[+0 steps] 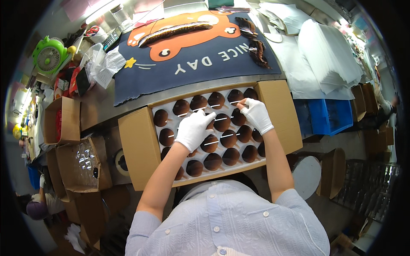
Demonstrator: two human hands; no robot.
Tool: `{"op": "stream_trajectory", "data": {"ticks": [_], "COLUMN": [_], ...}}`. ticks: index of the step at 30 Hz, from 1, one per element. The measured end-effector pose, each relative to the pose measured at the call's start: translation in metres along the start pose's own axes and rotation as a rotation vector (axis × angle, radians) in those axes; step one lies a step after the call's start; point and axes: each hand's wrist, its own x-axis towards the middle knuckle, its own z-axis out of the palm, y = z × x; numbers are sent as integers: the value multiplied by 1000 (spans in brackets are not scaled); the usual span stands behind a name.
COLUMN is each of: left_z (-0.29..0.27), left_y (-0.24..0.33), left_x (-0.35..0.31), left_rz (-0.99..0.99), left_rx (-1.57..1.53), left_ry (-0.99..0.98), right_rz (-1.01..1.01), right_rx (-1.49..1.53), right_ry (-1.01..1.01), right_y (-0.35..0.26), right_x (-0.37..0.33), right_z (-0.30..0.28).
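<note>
Brown lenses (212,161) are being held in four rows inside one cardboard box (278,113). Gloved left hand (194,129) is being kept loosely curled over the box's middle, its grip being hidden; right hand (256,114) is being poised at its far right, thumb and forefinger nearly meeting, pinch unclear. Lenses are probably being handled best by edges, neighbours being left unscratched. Over twenty are being shown, some being covered. Beyond the box, one long dark stack (176,33) and two shorter piles (258,53) are being supported by one mat (145,85).

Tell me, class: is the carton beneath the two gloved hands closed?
No: the carton stands open, showing brown, lens-like pieces inside.
</note>
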Motion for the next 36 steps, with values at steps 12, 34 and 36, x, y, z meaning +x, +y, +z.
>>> {"op": "stream_trajectory", "data": {"ticks": [12, 34, 36], "left_z": [15, 3, 3], "left_y": [5, 35, 38], "left_x": [-9, -106, -108], "left_rz": [-131, -448, -443], "left_rx": [-210, -229, -238], "left_ry": [175, 457, 465], "right_rz": [19, 235, 198], "right_rx": [-152, -204, -154], "right_ry": [655, 636, 659], "right_y": [82, 230, 234], "right_x": [29, 147, 149], "right_z": [-155, -377, -379]}}
